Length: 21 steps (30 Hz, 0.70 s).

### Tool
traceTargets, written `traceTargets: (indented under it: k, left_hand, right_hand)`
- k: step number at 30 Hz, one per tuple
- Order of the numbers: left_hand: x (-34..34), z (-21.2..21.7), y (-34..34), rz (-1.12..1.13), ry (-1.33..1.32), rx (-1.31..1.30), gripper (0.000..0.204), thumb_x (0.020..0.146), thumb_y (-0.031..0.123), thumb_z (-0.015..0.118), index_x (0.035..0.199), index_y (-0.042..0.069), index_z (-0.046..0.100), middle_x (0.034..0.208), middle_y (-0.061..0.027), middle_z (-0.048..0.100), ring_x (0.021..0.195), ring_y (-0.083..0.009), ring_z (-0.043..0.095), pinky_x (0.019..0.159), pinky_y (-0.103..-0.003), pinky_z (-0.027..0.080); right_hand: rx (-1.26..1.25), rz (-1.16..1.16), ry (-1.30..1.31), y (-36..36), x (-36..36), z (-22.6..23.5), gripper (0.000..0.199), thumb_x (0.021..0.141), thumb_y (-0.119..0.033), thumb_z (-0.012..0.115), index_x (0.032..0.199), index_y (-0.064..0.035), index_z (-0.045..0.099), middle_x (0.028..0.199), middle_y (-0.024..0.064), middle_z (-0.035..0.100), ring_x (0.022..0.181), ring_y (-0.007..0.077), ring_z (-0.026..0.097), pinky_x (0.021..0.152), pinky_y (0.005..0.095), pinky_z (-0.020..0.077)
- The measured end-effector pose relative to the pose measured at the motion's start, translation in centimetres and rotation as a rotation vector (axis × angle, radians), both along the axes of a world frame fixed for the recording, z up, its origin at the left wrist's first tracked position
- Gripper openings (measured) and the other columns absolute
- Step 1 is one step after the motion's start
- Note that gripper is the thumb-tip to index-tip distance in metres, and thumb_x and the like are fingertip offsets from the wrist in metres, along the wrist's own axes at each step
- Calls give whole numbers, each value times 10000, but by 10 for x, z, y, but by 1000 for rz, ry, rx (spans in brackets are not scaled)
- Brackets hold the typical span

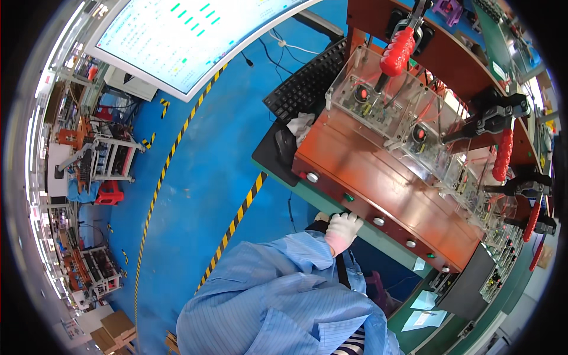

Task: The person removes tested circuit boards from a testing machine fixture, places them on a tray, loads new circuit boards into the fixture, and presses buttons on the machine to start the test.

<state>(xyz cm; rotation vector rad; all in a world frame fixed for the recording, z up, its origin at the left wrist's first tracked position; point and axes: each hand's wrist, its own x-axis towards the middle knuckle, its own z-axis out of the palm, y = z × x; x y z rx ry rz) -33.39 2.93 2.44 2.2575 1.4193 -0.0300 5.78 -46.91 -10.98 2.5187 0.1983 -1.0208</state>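
Observation:
My left hand (344,232), in a white glove with a pinkish cuff, is at the front edge of the green workbench (387,241). Its fingers are bent over that edge, close below the reddish-brown test fixture (367,160). Silver and green buttons line the front of this fixture; a silver button (378,221) lies just right of the fingertips. Clear plastic housings (378,97) with wiring sit along its top, beneath toggle clamps with red handles (397,52). My right hand is out of sight.
A monitor (142,71) hangs over the upper left. Beside the fixture lie a black keyboard (305,83) and a mouse (285,147) on a dark pad. Paper slips (425,319) are on the bench at lower right. Striped tape (236,222) marks the blue floor; carts (112,158) stand far left.

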Motion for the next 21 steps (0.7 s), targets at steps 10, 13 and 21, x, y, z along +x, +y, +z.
traceTargets:
  k: [10, 13, 21]
  left_hand:
    - [-1, 1, -2, -40, 20, 76, 463, 767, 333, 806, 1157, 163, 624, 1116, -76, 619, 1027, -256, 646, 821, -433, 511]
    - [0, -2, -2, -76, 88, 88, 454, 785, 359, 804, 1150, 160, 619, 1116, -81, 615, 1007, -260, 655, 816, -434, 514]
    - [-3, -15, 0, -160, 99, 151, 471, 793, 369, 809, 1133, 119, 600, 1106, -114, 634, 980, -298, 686, 807, -441, 560]
  right_hand:
    - [70, 65, -38, -5, -19, -5, 552, 943, -481, 576, 989, 51, 716, 1023, 246, 739, 979, 396, 713, 858, 486, 553]
    - [145, 27, -92, 14, -41, 27, 521, 931, -438, 591, 1001, 67, 697, 1029, 270, 727, 974, 424, 708, 848, 510, 552]
    - [295, -210, -182, 72, -84, 114, 639, 883, -438, 725, 1275, 47, 583, 1254, 301, 658, 1189, 440, 636, 1026, 473, 509]
